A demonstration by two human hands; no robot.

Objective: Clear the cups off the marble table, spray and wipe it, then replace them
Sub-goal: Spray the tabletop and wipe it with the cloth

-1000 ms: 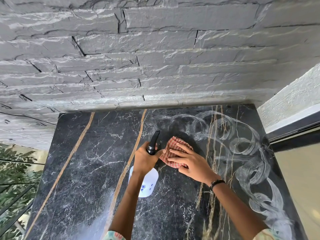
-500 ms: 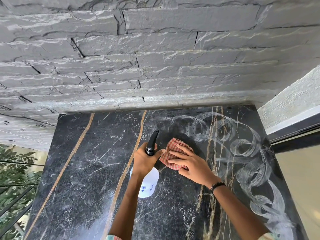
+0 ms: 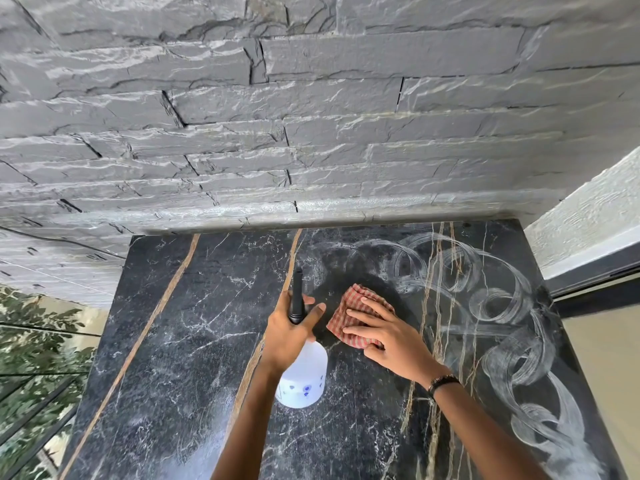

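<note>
Black marble table (image 3: 180, 341) abuts grey stone wall (image 3: 311, 116); left hand (image 3: 289, 332) grips spray bottle (image 3: 304, 375), right hand (image 3: 388, 336) presses flat-fingered on checked cloth (image 3: 349, 313) beside white swirl streaks (image 3: 502, 299).

Both arms reach forward from the bottom edge, hands close together at mid-frame.

The left hand (image 3: 289, 332) is curled round the black neck of a spray bottle (image 3: 303, 374), thumb stretched out toward the right, forearm rising almost straight up from below. The right hand (image 3: 388, 337) lies flat, palm down, fingers (image 3: 367, 315) straight and slightly spread, pressing on a checked cloth (image 3: 349, 320). Its forearm runs in diagonally from the lower right, with a dark band (image 3: 443, 381) at the wrist. Both forearms are bare.
</note>
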